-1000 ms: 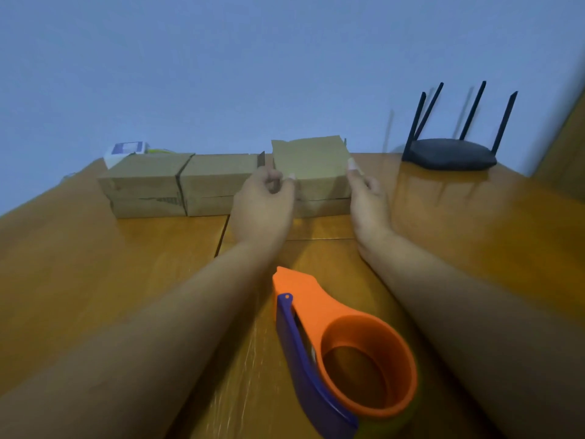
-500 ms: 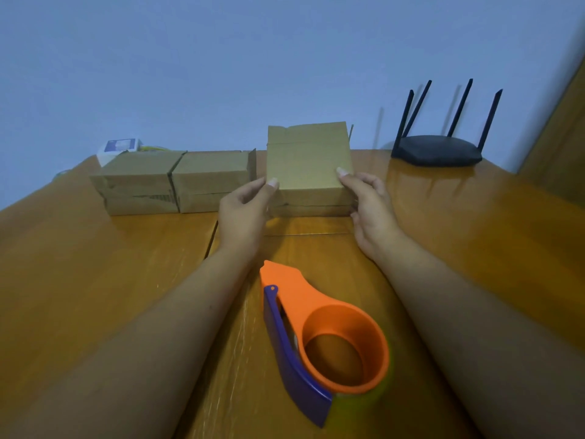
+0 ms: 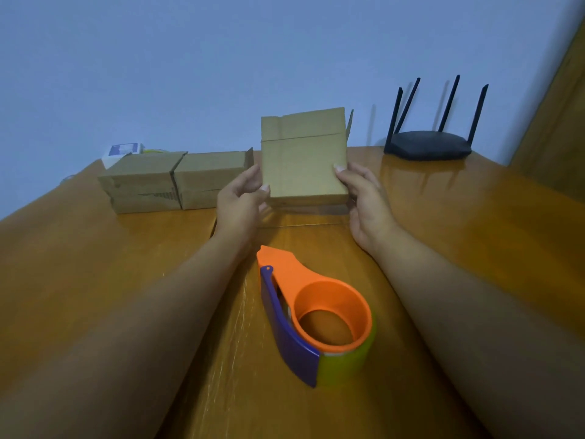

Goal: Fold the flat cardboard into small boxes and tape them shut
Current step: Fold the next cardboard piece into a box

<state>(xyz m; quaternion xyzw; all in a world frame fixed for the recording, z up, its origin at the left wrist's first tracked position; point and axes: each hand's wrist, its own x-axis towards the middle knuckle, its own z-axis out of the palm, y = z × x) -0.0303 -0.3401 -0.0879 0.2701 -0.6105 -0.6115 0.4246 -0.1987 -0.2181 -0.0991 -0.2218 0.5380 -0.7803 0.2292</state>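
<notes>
Compared with 0.5 s earlier, the cardboard (image 3: 302,166) stands higher and more upright at frame centre, and its top flap now shows against the wall. The left hand (image 3: 240,201) pinches its lower left edge, thumb in front. The right hand (image 3: 367,201) pinches its lower right edge likewise. The cardboard is plain brown, with 1 crease across its upper part. 2 folded boxes (image 3: 142,182) sit left of it. The tape dispenser (image 3: 316,312) lies on the table (image 3: 95,264) at lower centre.
</notes>
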